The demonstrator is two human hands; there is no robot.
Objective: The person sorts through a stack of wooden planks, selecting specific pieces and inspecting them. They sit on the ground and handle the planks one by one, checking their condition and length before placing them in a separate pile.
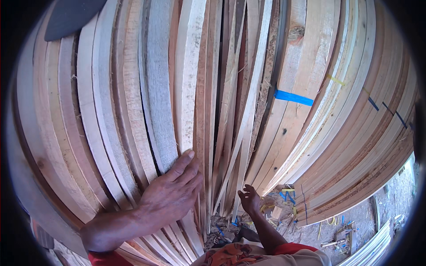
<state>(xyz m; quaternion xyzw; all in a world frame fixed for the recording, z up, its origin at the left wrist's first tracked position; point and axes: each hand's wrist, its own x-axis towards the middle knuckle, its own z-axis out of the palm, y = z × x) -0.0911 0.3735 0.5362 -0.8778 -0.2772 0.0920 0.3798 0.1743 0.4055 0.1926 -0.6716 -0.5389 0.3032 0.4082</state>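
Long sawn wooden planks fill most of the view, side by side and running away from me. My left hand (171,191) lies across a pale plank (190,84), back of the hand up. Its fingers are close together and bent over the plank's right edge; their tips are partly hidden. To the right, my right hand (250,197) hangs near the lower ends of some thin, loose wooden strips (248,119). Its fingers are slightly curled and apart, with nothing visible in them. A gap separates it from the left hand.
Blue strapping (293,97) crosses wider planks on the right. Farther right stands a tight plank stack (355,164) with dark bands. Wood scraps and blue and yellow strap pieces (288,195) litter the ground. Pale strips (375,246) lie lower right; a dark rounded object (73,17) shows upper left.
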